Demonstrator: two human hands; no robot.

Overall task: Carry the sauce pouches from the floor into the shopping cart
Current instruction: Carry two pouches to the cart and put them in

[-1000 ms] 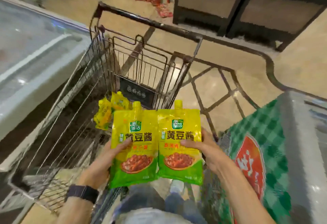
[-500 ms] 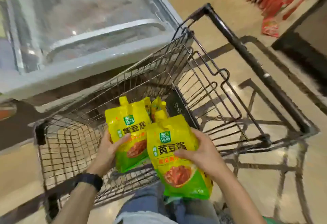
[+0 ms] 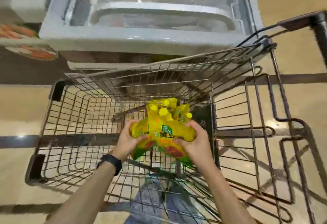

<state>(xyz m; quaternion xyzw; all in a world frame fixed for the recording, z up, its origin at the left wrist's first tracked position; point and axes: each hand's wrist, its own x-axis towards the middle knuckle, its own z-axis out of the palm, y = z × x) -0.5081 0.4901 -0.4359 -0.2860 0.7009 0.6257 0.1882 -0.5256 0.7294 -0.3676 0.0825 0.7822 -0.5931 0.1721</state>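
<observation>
Both hands are reaching into the wire shopping cart [image 3: 58,128]. The left hand [image 3: 127,139] and right hand [image 3: 192,141] are each gripping yellow sauce pouches [image 3: 159,131], fingers clamped on the packs, just above more pouches [image 3: 166,108] lying in the basket. A green logo and part of the Chinese lettering, "黄", are showing; the rest is blurred.

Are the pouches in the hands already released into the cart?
No. Both hands, left hand and right hand, grip the pouches over the cart.
</observation>
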